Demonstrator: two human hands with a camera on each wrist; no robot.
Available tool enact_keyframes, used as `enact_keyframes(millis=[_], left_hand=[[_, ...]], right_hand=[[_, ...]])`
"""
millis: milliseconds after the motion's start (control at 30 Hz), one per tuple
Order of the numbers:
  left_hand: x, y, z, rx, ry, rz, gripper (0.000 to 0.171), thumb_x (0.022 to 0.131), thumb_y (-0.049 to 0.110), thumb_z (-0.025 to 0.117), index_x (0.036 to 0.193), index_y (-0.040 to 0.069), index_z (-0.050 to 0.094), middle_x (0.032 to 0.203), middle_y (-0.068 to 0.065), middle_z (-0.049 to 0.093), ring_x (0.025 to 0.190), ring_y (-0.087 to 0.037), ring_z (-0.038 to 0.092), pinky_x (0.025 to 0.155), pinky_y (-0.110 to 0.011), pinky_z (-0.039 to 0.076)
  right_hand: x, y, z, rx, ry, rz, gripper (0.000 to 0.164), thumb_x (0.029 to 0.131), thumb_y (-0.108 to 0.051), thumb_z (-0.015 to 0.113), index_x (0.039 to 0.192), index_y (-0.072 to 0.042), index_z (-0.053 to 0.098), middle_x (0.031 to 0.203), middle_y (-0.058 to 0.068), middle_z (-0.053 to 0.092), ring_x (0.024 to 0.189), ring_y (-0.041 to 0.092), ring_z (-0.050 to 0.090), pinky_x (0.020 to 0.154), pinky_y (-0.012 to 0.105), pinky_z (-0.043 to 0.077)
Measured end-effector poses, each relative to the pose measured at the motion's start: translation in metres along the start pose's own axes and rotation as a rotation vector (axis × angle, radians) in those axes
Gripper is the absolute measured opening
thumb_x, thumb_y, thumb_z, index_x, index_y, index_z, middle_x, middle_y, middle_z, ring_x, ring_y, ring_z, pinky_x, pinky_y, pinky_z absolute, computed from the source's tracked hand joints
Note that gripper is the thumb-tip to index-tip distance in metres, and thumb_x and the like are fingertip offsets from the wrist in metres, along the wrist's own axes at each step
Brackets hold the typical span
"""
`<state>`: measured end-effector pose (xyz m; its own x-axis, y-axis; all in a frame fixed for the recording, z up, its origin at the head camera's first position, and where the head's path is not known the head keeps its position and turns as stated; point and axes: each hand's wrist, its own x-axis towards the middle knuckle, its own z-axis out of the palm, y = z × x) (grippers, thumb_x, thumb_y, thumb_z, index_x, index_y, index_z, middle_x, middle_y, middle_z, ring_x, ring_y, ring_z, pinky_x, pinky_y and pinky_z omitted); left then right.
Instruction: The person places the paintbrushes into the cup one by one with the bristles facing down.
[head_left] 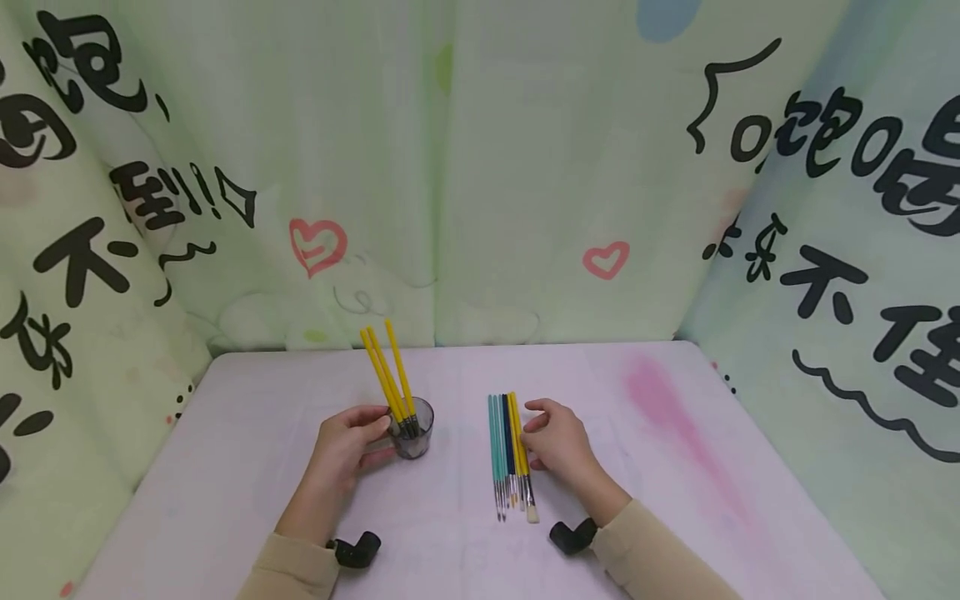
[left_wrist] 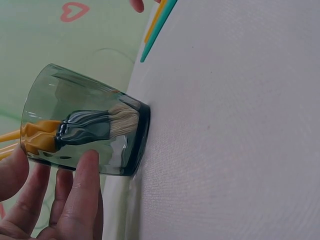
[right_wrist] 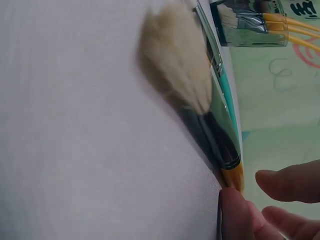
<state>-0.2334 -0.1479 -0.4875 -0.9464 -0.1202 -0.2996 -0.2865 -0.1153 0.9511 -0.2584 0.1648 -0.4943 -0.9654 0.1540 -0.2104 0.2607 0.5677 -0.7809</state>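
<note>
My left hand point(head_left: 348, 437) grips the side of a smoky clear glass point(head_left: 422, 427), with fingertips against its wall in the left wrist view. Several yellow-handled paintbrushes point(head_left: 390, 375) stand in it, bristles down at the bottom. To the right, a row of paintbrushes with teal handles point(head_left: 495, 433), dark blue handles point(head_left: 509, 437) and yellow handles point(head_left: 517, 429) lies on the table. At the row's right edge is my right hand point(head_left: 558, 442), a fingertip right at the yellow handle of a broad pale-bristled paintbrush point(right_wrist: 175, 60). Its thumb point(right_wrist: 287, 181) stays apart from that handle.
A pale pink-white cloth covers the table point(head_left: 442, 533), with a pink stain point(head_left: 682, 425) at the right. Light green curtains point(head_left: 510, 167) with black lettering and hearts surround it on the back and both sides.
</note>
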Motion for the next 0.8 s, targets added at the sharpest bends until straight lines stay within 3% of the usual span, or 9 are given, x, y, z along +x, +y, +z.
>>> enact_keyframes(millis=[233,800], left_hand=[[0.000,-0.003,0.000,-0.001,0.013,-0.007,0.031,0.102,0.007,0.073,0.132,-0.001,0.070,0.117,-0.011,0.068,0.100,-0.019,0.069,0.090,-0.047,0.069],[0.000,-0.001,-0.001,0.001,0.014,-0.017,0.031,0.102,0.007,0.073,0.132,-0.001,0.070,0.118,-0.012,0.067,0.101,-0.018,0.070,0.089,-0.045,0.069]], right_hand=[[-0.001,-0.004,0.003,-0.102,-0.003,-0.057,0.056,0.087,-0.002,0.081,0.141,-0.009,0.065,0.095,0.007,0.066,0.053,0.016,0.058,0.050,0.022,0.057],[0.009,-0.017,0.007,-0.335,-0.010,-0.073,0.051,0.084,-0.004,0.070,0.135,-0.003,0.069,0.081,0.007,0.066,0.062,0.018,0.062,0.050,0.024,0.050]])
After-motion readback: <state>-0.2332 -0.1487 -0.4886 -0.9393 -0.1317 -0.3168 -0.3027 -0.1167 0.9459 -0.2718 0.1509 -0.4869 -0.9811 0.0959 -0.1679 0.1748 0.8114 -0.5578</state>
